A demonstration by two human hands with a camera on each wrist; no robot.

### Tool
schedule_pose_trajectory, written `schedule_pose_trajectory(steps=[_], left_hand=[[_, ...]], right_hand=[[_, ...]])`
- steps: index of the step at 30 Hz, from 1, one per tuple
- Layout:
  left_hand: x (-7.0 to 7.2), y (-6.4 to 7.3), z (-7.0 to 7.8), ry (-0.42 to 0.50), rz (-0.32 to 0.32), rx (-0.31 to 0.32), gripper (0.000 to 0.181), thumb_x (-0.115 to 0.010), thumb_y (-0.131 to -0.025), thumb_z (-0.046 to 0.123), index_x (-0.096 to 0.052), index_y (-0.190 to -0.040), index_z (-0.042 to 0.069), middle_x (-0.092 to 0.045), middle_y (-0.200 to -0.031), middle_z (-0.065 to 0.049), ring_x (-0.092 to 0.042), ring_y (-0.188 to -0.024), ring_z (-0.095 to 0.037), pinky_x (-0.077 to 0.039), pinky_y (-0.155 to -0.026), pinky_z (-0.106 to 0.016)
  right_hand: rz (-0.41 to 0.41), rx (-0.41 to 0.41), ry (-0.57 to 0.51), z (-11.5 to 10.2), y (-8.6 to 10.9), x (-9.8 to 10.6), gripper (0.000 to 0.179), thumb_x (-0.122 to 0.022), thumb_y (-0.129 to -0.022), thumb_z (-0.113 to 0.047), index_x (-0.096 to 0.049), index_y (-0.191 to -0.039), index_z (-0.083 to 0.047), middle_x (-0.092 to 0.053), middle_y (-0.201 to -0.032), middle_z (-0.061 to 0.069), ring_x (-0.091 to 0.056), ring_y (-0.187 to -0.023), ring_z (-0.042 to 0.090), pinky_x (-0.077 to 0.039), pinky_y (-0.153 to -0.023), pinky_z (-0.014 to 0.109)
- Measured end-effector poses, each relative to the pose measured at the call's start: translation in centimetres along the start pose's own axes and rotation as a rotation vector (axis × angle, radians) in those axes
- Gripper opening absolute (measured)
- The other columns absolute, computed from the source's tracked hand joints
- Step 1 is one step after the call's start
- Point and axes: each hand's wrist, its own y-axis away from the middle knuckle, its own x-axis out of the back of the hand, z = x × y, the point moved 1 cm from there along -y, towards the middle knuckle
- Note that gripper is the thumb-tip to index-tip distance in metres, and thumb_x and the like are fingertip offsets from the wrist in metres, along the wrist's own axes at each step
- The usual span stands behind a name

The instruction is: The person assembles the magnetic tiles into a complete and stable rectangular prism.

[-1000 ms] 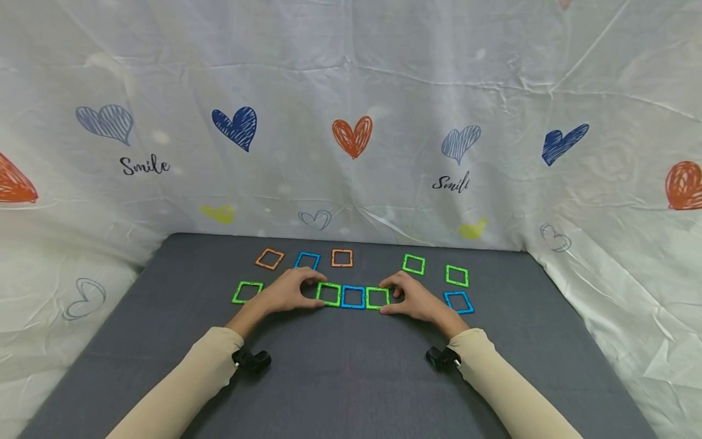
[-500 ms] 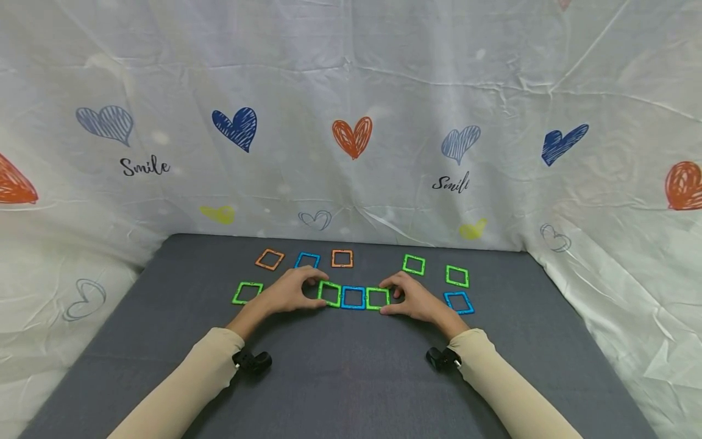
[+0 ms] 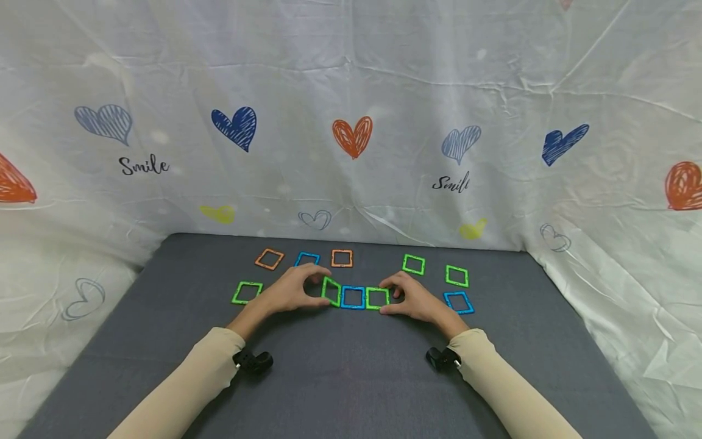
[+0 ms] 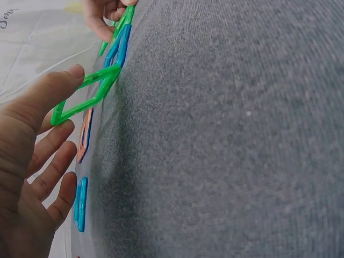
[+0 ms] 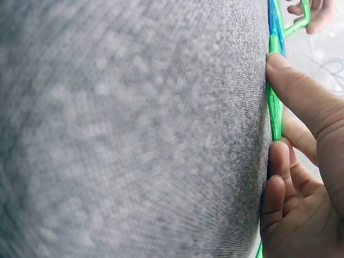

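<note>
Three square magnetic tile frames are joined in a row: green, blue (image 3: 353, 287), green. My left hand (image 3: 287, 290) pinches the left green tile (image 4: 80, 108) between thumb and index finger. That tile is tilted, its outer side raised and its inner side at the blue tile, which looks flat on the table. My right hand (image 3: 414, 297) grips the right green tile (image 5: 275, 102), thumb on the near edge and index finger at the far one. This tile lies flat. In the left wrist view, the other left fingers are loosely bent below the raised tile.
Loose tiles lie around on the dark grey table (image 3: 351, 378): an orange tile (image 3: 275, 251), another orange tile (image 3: 342, 250), a partly hidden blue tile (image 3: 308, 253) and a green tile (image 3: 250, 283). At right are more green and a blue tile (image 3: 458, 293). A printed curtain (image 3: 351, 73) hangs behind.
My left hand has moved slightly right and up, tipping the left green tile from nearly flat to a steeper tilt. The right hand and the other tiles stay put.
</note>
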Motion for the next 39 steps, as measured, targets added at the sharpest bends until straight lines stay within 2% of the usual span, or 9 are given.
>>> schedule_pose_trajectory(steps=[7,20,26,39], left_hand=[[-0.2,-0.5,0.3,0.019,0.007,-0.013,0.066,-0.089,-0.082,0.031,-0.062,-0.136,0.004,-0.064,-0.129,-0.009,-0.063,-0.106,-0.023,-0.052,-0.088,-0.043],[-0.6,-0.8,0.6,0.033,0.019,-0.004,0.062,-0.089,-0.082,0.031,-0.064,-0.134,0.007,-0.063,-0.123,-0.002,-0.062,-0.104,-0.020,-0.053,-0.087,-0.041],[-0.8,-1.0,0.8,0.033,0.027,-0.022,0.062,-0.088,-0.083,0.032,-0.064,-0.133,0.006,-0.064,-0.122,-0.003,-0.063,-0.103,-0.022,-0.053,-0.086,-0.042],[-1.2,-1.3,1.0,0.014,0.031,0.003,0.062,-0.087,-0.084,0.034,-0.063,-0.134,0.006,-0.063,-0.124,-0.004,-0.064,-0.103,-0.022,-0.053,-0.087,-0.041]], right_hand=[[-0.015,-0.012,-0.001,0.0,0.0,-0.2,0.051,-0.083,-0.089,-0.026,-0.064,-0.131,-0.005,-0.053,-0.113,0.003,-0.050,-0.091,0.018,-0.046,-0.080,0.037],[-0.013,-0.008,-0.002,-0.2,0.0,-0.1,0.051,-0.084,-0.088,-0.026,-0.065,-0.131,-0.005,-0.054,-0.113,0.003,-0.050,-0.091,0.019,-0.046,-0.080,0.036],[-0.013,-0.012,-0.007,-0.2,0.0,-0.1,0.051,-0.084,-0.088,-0.026,-0.065,-0.131,-0.005,-0.054,-0.111,0.003,-0.050,-0.091,0.019,-0.046,-0.079,0.036],[-0.012,-0.010,-0.010,0.0,0.0,-0.1,0.051,-0.084,-0.088,-0.027,-0.065,-0.130,-0.006,-0.054,-0.110,0.003,-0.050,-0.090,0.018,-0.046,-0.079,0.037]])
